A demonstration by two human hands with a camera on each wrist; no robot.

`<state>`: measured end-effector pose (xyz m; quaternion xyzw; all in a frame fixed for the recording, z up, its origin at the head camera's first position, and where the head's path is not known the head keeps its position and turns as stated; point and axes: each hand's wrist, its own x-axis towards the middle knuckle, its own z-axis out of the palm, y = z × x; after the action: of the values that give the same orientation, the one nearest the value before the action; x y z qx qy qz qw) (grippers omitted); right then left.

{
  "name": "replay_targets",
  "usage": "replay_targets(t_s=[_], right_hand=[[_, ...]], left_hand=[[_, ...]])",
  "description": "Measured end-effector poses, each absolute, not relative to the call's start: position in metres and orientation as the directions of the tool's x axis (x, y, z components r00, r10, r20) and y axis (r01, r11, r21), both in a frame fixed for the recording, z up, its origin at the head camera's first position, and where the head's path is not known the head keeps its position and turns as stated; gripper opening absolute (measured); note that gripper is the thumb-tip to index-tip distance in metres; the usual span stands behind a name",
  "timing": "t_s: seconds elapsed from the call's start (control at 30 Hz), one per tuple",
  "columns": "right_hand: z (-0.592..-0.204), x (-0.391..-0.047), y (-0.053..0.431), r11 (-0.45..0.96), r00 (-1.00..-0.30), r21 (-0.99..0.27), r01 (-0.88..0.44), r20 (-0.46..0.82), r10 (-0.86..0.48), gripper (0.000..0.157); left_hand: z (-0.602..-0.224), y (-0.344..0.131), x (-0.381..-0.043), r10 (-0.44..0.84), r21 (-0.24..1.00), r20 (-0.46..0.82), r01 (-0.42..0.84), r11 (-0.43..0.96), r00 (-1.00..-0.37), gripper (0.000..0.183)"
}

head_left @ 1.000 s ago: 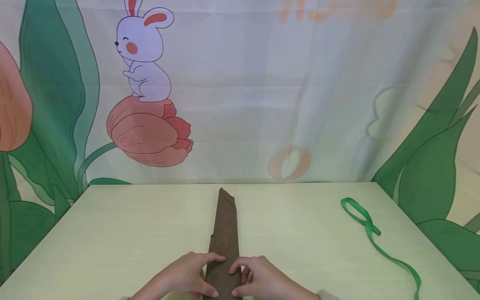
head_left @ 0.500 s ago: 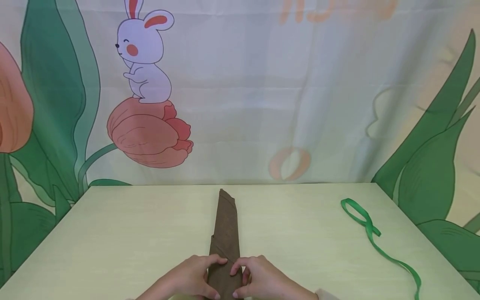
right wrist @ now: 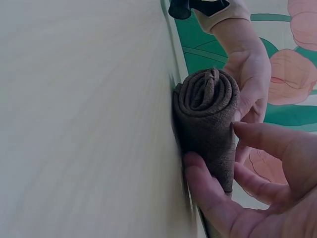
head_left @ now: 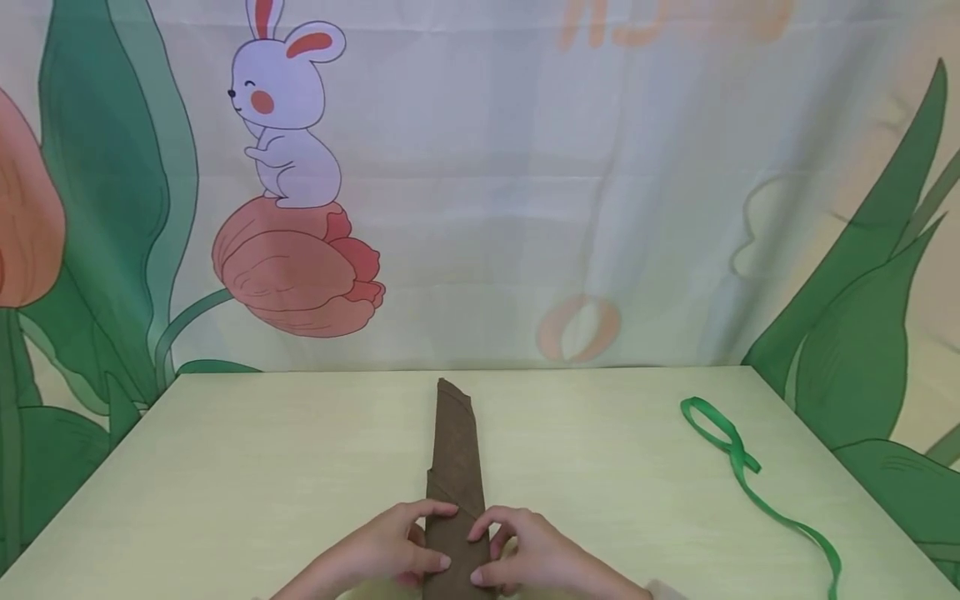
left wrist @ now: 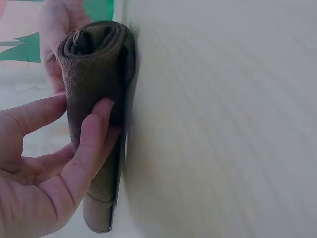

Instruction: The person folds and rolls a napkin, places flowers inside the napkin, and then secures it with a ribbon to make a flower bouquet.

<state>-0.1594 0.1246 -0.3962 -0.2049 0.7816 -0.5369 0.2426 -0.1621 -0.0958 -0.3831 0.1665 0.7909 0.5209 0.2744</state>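
Note:
A brown cloth (head_left: 456, 450), rolled into a long tapering tube, lies on the table with its narrow end pointing away from me. My left hand (head_left: 393, 542) grips its near part from the left, thumb and fingertips on the roll. From the other side my right hand (head_left: 532, 546) holds it the same way, at about the same height. In the left wrist view the spiral end of the cloth (left wrist: 94, 79) shows, with left-hand fingers along its side. The right wrist view shows the coiled layers of the cloth (right wrist: 208, 129) and right-hand fingers curled about it.
A green ribbon (head_left: 738, 458) lies looped and trailing on the right side of the pale table (head_left: 225, 467). Behind the table's far edge hangs a curtain (head_left: 480, 208) printed with a rabbit, tulips and leaves.
Both hands and the near part of the rolled cloth have shifted slightly to the right, and the thumbs sit a little farther up the roll. The ribbon stays put.

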Motion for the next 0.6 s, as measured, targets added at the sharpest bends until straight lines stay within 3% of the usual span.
replay_targets(t_s=[0.6], right_hand=[[-0.390, -0.157, 0.149, 0.256, -0.805, -0.966, 0.025, -0.172, -0.569, 0.029]], left_hand=[[-0.395, -0.067, -0.173, 0.645, 0.947, -0.298, -0.303, 0.108, -0.703, 0.054]])
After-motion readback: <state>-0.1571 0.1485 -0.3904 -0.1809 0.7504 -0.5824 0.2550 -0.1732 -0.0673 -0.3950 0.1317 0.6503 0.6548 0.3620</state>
